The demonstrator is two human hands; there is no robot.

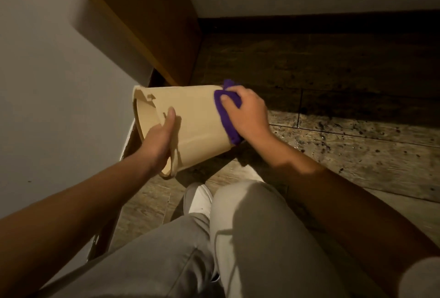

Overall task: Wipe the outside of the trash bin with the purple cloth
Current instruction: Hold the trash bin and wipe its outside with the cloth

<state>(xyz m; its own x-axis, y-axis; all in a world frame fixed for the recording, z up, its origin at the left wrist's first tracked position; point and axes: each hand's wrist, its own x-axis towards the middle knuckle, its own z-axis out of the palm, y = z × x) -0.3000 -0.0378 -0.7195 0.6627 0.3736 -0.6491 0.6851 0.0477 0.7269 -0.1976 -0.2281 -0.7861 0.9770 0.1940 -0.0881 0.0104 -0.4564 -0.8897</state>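
A beige plastic trash bin (195,121) is tipped on its side above the floor, its open mouth facing left and its base to the right. My left hand (158,141) grips the bin at its rim, thumb lying on the outer wall. My right hand (246,112) presses the purple cloth (226,119) against the bin's base end, the cloth wrapping over the bottom edge. Part of the cloth is hidden under my fingers.
A white wall (59,83) stands close on the left and a wooden cabinet side (154,23) behind the bin. Dark wood-plank floor (333,107) stretches to the right. My knees in grey trousers (250,238) and a white shoe (198,199) are just below the bin.
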